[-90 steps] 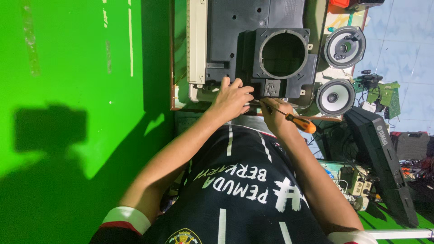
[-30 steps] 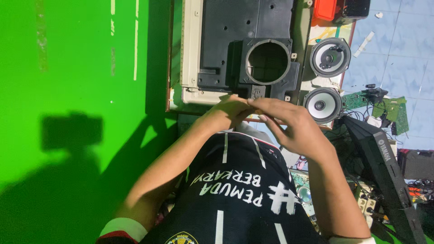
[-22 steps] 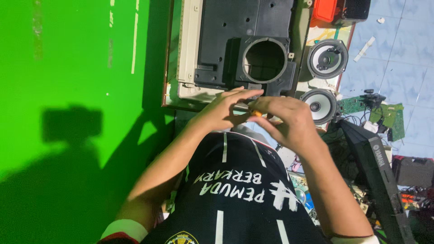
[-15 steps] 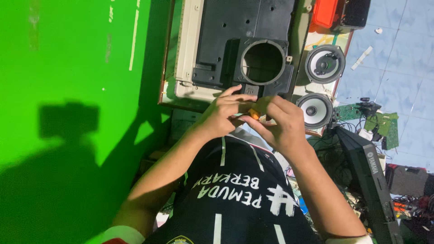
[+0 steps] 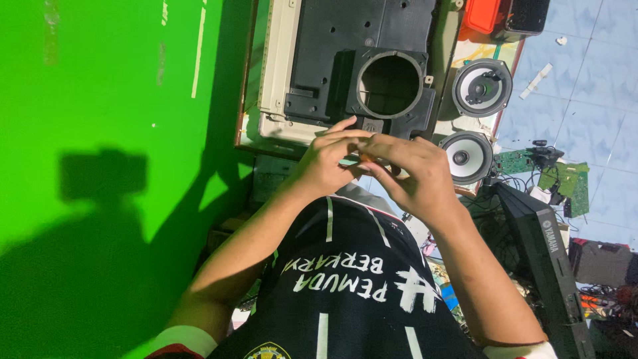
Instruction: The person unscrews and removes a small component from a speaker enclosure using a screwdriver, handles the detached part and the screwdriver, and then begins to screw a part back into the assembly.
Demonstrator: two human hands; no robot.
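Note:
My left hand [image 5: 327,159] and my right hand [image 5: 415,174] meet fingertip to fingertip just in front of my chest. Both close around an orange-handled screwdriver [image 5: 367,158], of which only a sliver of orange shows between the fingers. Right behind the hands lies a black plastic housing [image 5: 332,40] with a large round opening [image 5: 389,83]. It rests on a cream-coloured panel [image 5: 280,66] on a wooden table edge [image 5: 247,143]. The hands hover at the housing's near edge; whether they touch it is hidden.
Two round loose speakers lie to the right of the housing, one farther [image 5: 482,88] and one nearer [image 5: 467,157]. An orange box [image 5: 484,14] sits at the top. Green circuit boards [image 5: 563,183], wires and a long black device [image 5: 541,246] fill the floor at right. A green wall [image 5: 100,100] is at left.
My right hand has drawn back from the housing with the screwdriver, and both hands have come together near my chest. The view has shifted slightly.

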